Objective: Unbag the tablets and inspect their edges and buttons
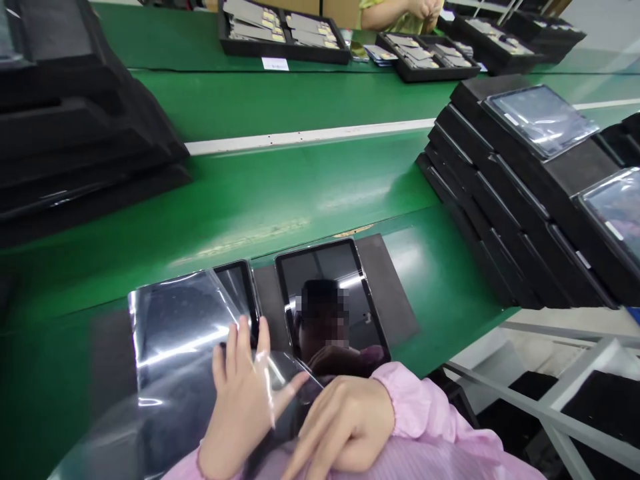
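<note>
Two tablets lie side by side before me on dark foam pads. Loose clear plastic film [175,333] covers most of the left tablet [235,277], whose upper right corner shows dark. My left hand [240,393] lies over that tablet with fingers spread, and film crosses by its fingers and thumb. My right hand [345,420] is closed, fingers bent down just below the right tablet [325,293]. A film edge runs to this hand; its fingertips are cut off by the frame's bottom. The right tablet's bare screen mirrors a head and ceiling lights.
Black foam trays [500,187] holding tablets are stacked at right; another dark stack [75,133] stands at left. Across the green bench [280,187], black boxes [285,33] hold grey pieces. Another person's hands [425,10] show at the back. White metal framing [545,407] is at lower right.
</note>
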`<state>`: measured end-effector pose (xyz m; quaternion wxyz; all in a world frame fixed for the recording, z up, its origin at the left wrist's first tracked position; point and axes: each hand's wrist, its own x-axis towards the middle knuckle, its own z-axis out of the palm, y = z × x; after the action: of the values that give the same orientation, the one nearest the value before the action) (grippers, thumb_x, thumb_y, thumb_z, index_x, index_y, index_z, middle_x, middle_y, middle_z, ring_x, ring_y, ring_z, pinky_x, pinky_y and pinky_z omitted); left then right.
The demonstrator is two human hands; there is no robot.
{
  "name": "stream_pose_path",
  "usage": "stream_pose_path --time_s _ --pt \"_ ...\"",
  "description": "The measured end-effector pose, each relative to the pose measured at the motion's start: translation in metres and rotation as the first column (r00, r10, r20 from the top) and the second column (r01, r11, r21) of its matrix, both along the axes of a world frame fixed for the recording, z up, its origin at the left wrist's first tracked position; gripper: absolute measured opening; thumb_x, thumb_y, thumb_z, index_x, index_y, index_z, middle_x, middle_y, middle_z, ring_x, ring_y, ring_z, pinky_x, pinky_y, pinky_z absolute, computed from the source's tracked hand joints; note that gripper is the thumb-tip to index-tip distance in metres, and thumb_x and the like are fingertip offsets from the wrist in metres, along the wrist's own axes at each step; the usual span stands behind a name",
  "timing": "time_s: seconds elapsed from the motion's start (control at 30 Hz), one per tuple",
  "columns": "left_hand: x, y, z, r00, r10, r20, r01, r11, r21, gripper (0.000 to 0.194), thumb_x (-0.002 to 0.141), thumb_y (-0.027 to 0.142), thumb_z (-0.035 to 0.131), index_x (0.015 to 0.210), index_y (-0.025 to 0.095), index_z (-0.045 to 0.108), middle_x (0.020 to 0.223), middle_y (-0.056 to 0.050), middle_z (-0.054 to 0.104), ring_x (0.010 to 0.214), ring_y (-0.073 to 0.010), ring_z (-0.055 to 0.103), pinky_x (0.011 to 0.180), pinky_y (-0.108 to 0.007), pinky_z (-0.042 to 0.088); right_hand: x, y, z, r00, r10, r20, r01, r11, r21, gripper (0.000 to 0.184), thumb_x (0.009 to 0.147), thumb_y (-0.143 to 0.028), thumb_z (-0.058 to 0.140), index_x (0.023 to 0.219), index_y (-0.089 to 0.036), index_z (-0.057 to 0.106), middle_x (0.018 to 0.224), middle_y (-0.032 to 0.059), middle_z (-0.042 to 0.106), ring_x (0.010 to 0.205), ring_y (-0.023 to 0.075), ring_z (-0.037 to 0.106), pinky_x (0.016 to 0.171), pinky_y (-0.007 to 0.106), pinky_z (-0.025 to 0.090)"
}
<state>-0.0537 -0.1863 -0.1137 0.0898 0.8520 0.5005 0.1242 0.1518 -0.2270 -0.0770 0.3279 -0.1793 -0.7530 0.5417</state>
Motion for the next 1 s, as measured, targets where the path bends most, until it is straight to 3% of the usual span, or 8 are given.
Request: stream_pose_path --time_s 0.1,0.23,0.37,0.5,0.67,0.87,1.0 --pt "0.001 -0.001 -0.001 0.999 0.033 -0.016 -0.033 0.999 -0.018 0.097 0.090 0.070 0.045 0.162 0.010 0.021 0.164 -0.031 0.028 0.154 -0.0470 0.023 0.119 -0.071 0.016 -0.002 0.001 -0.003 0.995 0.091 -0.047 -0.096 0.989 -0.114 0.035 0.089 -0.005 0.040 0.088 -0.018 0.073 0.120 0.0061 0.078 0.110 0.0103 0.074 0.100 0.009 0.049" --pt "0.000 0.006 0.002 0.990 0.026 -0.138 -0.049 0.985 -0.164 0.093 0.085 0.070 0.043 0.149 0.003 0.048 0.160 -0.031 0.038 0.151 -0.0498 0.027 0.117 -0.070 0.017 -0.002 0.006 -0.004 0.982 0.155 -0.106 -0.165 0.982 -0.092 0.033 0.088 -0.004 0.041 0.091 -0.012 0.072 0.122 0.0140 0.076 0.116 0.0145 0.073 0.102 0.010 0.047" --pt "-0.007 0.011 0.001 0.971 -0.007 -0.239 -0.063 0.957 -0.285 0.090 0.083 0.067 0.043 0.151 0.009 0.048 0.165 -0.023 0.035 0.154 -0.0463 0.023 0.119 -0.067 0.014 -0.001 0.008 -0.002 0.988 0.106 -0.113 -0.117 0.988 -0.101 0.032 0.089 -0.004 0.040 0.092 -0.013 0.070 0.120 0.0147 0.076 0.116 0.0133 0.072 0.102 0.010 0.047" --pt "-0.008 0.009 -0.001 0.971 -0.013 -0.239 -0.045 0.971 -0.236 0.087 0.084 0.064 0.042 0.151 0.009 0.048 0.166 -0.021 0.033 0.155 -0.0440 0.022 0.120 -0.065 0.013 -0.001 0.007 0.002 0.988 -0.016 -0.155 0.006 0.998 -0.061 0.033 0.088 -0.005 0.039 0.089 -0.012 0.071 0.110 0.0168 0.079 0.105 0.0154 0.077 0.097 0.012 0.052" --pt "0.005 0.007 0.005 0.976 0.048 -0.214 -0.091 0.976 -0.197 0.083 0.080 0.061 0.047 0.142 0.008 0.059 0.159 -0.024 0.044 0.151 -0.0442 0.031 0.121 -0.062 0.013 0.000 0.005 0.005 0.953 -0.195 -0.232 0.188 0.981 -0.053 0.031 0.087 -0.003 0.043 0.083 -0.012 0.072 0.098 0.0162 0.081 0.092 0.0173 0.080 0.089 0.017 0.058" --pt "-0.001 0.007 -0.007 0.986 0.063 -0.157 -0.091 0.980 -0.178 0.084 0.080 0.060 0.050 0.146 0.007 0.054 0.162 -0.025 0.040 0.153 -0.0441 0.026 0.121 -0.062 0.011 0.008 0.000 0.011 0.849 -0.494 -0.188 0.485 0.869 -0.096 0.034 0.081 -0.005 0.046 0.092 -0.016 0.076 0.095 0.0104 0.082 0.080 0.0189 0.081 0.075 0.025 0.064" --pt "-0.007 0.008 -0.009 0.992 0.018 -0.128 -0.045 0.977 -0.207 0.081 0.083 0.057 0.050 0.149 0.011 0.048 0.161 -0.023 0.041 0.155 -0.0426 0.023 0.120 -0.063 0.014 0.015 -0.015 0.019 0.766 -0.621 -0.169 0.622 0.782 -0.053 0.048 0.084 -0.009 0.056 0.129 -0.018 0.070 0.096 0.0099 0.083 0.071 0.0198 0.081 0.066 0.025 0.064"
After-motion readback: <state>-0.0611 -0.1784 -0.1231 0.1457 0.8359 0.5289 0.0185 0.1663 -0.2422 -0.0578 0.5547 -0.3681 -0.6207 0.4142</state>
